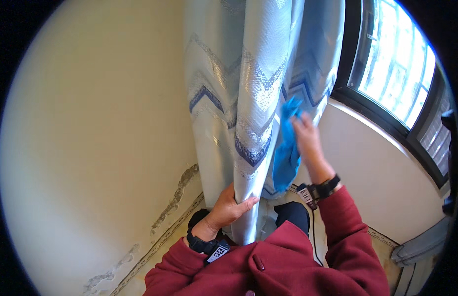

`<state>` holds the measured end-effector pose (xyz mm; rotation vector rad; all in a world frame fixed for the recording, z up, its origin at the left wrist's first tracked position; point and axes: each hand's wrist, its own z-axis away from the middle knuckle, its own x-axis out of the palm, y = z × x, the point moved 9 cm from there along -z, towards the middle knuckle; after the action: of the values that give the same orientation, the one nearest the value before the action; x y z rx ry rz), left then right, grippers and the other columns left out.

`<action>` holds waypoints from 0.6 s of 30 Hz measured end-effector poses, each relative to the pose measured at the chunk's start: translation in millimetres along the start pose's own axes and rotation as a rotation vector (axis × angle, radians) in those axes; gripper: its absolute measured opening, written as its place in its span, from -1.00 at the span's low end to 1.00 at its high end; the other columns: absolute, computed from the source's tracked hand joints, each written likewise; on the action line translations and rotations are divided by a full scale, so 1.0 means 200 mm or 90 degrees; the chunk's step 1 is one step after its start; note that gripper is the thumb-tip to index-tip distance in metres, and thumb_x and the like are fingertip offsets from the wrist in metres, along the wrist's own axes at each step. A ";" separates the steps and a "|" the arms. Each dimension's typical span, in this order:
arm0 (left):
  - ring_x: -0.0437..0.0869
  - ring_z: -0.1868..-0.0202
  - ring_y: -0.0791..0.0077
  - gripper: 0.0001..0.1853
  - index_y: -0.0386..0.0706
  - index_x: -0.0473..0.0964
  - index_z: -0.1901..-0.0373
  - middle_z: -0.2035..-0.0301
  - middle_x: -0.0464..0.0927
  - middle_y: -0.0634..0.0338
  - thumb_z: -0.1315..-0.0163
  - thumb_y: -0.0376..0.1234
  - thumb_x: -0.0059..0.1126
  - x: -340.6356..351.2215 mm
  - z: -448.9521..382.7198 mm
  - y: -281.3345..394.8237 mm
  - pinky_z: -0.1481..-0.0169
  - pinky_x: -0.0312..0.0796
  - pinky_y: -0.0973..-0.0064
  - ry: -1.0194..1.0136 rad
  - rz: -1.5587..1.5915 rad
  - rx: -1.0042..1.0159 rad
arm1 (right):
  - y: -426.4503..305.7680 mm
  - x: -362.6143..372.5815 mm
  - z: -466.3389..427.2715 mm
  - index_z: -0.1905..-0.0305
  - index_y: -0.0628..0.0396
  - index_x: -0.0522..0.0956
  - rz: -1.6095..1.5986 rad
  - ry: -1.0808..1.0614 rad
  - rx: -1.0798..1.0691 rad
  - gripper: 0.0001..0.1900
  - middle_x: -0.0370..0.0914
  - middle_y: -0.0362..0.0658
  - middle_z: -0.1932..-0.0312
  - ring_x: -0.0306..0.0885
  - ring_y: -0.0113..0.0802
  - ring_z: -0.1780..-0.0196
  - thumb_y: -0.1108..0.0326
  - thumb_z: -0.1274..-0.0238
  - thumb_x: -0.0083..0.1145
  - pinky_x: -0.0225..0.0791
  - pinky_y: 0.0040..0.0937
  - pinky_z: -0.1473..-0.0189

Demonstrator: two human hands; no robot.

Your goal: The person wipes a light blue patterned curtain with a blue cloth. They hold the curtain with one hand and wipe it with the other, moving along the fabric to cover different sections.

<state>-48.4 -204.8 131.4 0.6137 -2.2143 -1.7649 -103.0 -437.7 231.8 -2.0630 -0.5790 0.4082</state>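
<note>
A long pale blue-grey curtain (pixel 262 85) with dark blue and silver zigzag bands hangs in folds before me. Low on its front fold, my left hand (pixel 229 209) grips the fabric, thumb across the front. Higher up and to the right, my right hand (pixel 307 135) is slightly blurred and holds a bright blue cloth (pixel 287 157) by its upper part. The rest of the cloth dangles beside the curtain; whether it touches the fabric I cannot tell. Both wrists carry black straps with small devices.
A dark-framed window (pixel 392 66) with bars outside is at the upper right. On the left stands a cream wall (pixel 103 111) with peeling patches near its patterned skirting. Grey fabric (pixel 421 240) lies at the lower right. A black cable runs down from my right wrist.
</note>
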 end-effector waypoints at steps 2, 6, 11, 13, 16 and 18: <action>0.65 0.13 0.26 -0.53 -0.20 0.38 -0.16 0.16 0.62 0.05 -0.24 -0.30 0.25 0.01 -0.03 -0.03 0.02 0.46 0.36 0.011 -0.117 0.019 | -0.35 -0.09 -0.08 -0.07 0.16 0.51 -0.123 0.035 -0.095 -0.69 0.58 -0.18 0.11 0.57 -0.29 0.15 0.23 -0.36 0.14 0.48 -0.36 0.06; 0.65 0.29 -0.06 -0.66 -0.14 0.43 -0.03 0.29 0.61 -0.08 -0.24 -0.29 0.18 0.09 -0.06 -0.02 0.18 0.49 0.19 0.011 -0.313 0.142 | -0.91 -0.02 0.00 -0.03 -0.02 0.54 -0.040 0.070 -0.484 -0.74 0.55 -0.24 0.23 0.56 -0.40 0.19 0.30 -0.26 0.21 0.45 -0.47 0.19; 0.63 0.31 -0.12 -0.74 -0.21 0.45 0.17 0.39 0.58 -0.12 -0.19 -0.27 0.18 0.09 -0.11 -0.07 0.23 0.47 0.09 0.036 -0.438 0.130 | -0.63 0.50 0.38 0.17 -0.06 0.63 0.359 -0.280 -0.629 -0.61 0.56 -0.23 0.29 0.54 -0.25 0.19 0.51 0.26 0.33 0.27 -0.36 0.14; 0.62 0.30 -0.13 -0.75 -0.23 0.46 0.21 0.40 0.57 -0.13 -0.16 -0.29 0.20 0.05 -0.11 0.01 0.24 0.47 0.07 0.146 -0.494 0.249 | -0.51 0.52 0.51 0.18 -0.08 0.61 0.308 -0.396 -0.581 -0.68 0.54 -0.22 0.31 0.55 -0.19 0.19 0.46 0.15 0.33 0.34 -0.34 0.26; 0.63 0.28 -0.11 -0.70 -0.20 0.39 0.09 0.33 0.58 -0.08 -0.16 -0.37 0.16 0.11 -0.13 -0.03 0.24 0.47 0.07 0.078 -0.444 0.278 | -0.42 0.47 0.51 0.18 0.00 0.61 0.133 -0.489 -0.268 -0.73 0.57 -0.17 0.26 0.58 -0.17 0.14 0.46 0.07 0.34 0.41 -0.33 0.18; 0.64 0.28 -0.08 -0.64 -0.18 0.34 0.02 0.29 0.57 -0.07 -0.14 -0.42 0.15 0.15 -0.15 -0.15 0.25 0.48 0.08 0.023 -0.468 0.156 | -0.56 0.30 0.41 0.12 0.05 0.61 0.195 -0.296 -0.273 -0.77 0.57 -0.07 0.26 0.61 -0.20 0.21 0.46 -0.08 0.30 0.45 -0.37 0.17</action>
<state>-56.0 -249.9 106.8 1.6697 -2.3666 -1.7290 -120.6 -295.9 280.4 -2.4937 -0.6645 1.0372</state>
